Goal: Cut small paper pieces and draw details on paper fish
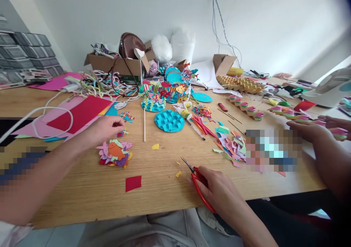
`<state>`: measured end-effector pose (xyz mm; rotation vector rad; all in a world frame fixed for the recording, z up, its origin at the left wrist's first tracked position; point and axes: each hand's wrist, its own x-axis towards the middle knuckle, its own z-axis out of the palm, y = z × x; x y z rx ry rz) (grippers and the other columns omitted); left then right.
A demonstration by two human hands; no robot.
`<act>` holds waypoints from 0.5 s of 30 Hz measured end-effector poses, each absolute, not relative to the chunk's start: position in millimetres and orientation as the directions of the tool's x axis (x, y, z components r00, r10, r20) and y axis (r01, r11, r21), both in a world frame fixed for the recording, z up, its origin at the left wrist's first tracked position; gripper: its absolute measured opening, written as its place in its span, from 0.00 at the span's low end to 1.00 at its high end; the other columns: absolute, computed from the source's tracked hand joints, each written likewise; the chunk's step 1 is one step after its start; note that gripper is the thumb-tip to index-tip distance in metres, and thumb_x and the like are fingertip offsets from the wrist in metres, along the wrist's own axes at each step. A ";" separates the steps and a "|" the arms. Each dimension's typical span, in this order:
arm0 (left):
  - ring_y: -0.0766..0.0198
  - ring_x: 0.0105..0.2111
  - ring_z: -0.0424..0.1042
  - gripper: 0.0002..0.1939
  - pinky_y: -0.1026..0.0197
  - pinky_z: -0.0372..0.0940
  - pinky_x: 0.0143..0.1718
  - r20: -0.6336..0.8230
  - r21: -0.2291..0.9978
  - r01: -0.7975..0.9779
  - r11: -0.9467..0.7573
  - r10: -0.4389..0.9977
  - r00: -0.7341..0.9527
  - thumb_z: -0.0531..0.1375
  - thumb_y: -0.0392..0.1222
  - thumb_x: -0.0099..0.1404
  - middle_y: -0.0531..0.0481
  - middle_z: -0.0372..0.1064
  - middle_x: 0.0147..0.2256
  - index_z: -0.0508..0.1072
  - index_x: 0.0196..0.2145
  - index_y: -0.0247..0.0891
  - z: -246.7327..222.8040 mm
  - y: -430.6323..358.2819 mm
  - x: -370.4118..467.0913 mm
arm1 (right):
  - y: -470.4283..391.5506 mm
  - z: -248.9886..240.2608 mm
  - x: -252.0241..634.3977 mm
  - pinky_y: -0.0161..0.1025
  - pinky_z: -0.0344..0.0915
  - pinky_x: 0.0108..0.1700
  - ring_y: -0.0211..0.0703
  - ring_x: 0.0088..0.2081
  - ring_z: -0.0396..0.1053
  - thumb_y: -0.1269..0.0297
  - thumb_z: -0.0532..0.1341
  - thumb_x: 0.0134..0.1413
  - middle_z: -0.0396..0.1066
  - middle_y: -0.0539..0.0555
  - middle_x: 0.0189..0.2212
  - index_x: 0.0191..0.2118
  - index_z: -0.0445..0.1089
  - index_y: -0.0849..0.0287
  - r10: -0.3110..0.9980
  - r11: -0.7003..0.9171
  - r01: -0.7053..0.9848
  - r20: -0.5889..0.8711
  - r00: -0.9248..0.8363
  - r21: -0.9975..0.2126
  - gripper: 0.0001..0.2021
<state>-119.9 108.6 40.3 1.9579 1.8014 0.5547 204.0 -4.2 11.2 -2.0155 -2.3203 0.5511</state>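
My right hand is closed around red-handled scissors, their pointed blades slightly apart above the table near its front edge. Small yellow paper scraps lie beside the tips, and a larger yellow piece is farther back. My left hand is raised at the left with its fingertips pinched together; whatever is between them is hidden. Below it sits a pile of fish-shaped paper cutouts, an orange one on top. Tiny coloured bits lie just past the fingers. A dark red paper rectangle rests nearer me.
Another person's hands touch a painted egg-carton strip at right. Paper offcuts, a blue bumpy disc, glue bottles and sticks lie mid-table. Coloured sheets and a white cable are at left.
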 end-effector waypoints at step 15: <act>0.61 0.25 0.66 0.04 0.64 0.54 0.26 0.004 0.541 0.838 -0.069 0.997 0.079 0.57 0.41 0.44 0.54 0.69 0.20 0.70 0.16 0.41 16.7 132.2 -137.9 | -0.3 3.2 209.5 0.37 0.46 0.27 0.47 0.28 0.69 0.56 0.50 0.59 0.73 0.56 0.26 0.26 0.63 0.57 0.968 0.105 0.960 -0.196 -0.159 -0.261 0.14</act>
